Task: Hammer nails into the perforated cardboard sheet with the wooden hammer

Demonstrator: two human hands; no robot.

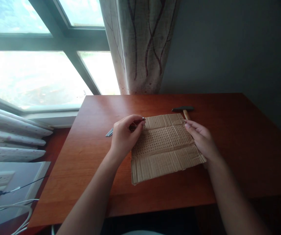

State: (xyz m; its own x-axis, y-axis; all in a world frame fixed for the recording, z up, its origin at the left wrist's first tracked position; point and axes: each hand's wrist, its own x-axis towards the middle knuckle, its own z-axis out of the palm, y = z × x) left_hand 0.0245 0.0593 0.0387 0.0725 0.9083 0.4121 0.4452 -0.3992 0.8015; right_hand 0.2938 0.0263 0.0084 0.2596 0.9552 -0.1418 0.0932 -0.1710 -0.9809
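"When you look down between your forearms, what comes first?"

"The near edge of the counter (160, 204), then a sheet of corrugated cardboard (162, 164) held over it, with a band of small holes across its middle."

"And your grip?"

"My right grip (202, 137) is clamped on the sheet's right edge, thumb on top. My left grip (124, 133) is by the far left corner, thumb and forefinger pinched together on a small metal piece (143, 118) with a bright top."

"Does the cardboard touch the counter?"

"I can't tell from here."

"What else?"

"Some thin metal rods (109, 132) lie just left of my left grip, partly hidden by it. Beyond the sheet's far right corner lies a hammer (182, 108), its handle running behind the cardboard."

"And past the counter?"

"A patterned curtain (140, 49), with a bright window (37, 78) to its left and a grey wall (223, 45) to its right."
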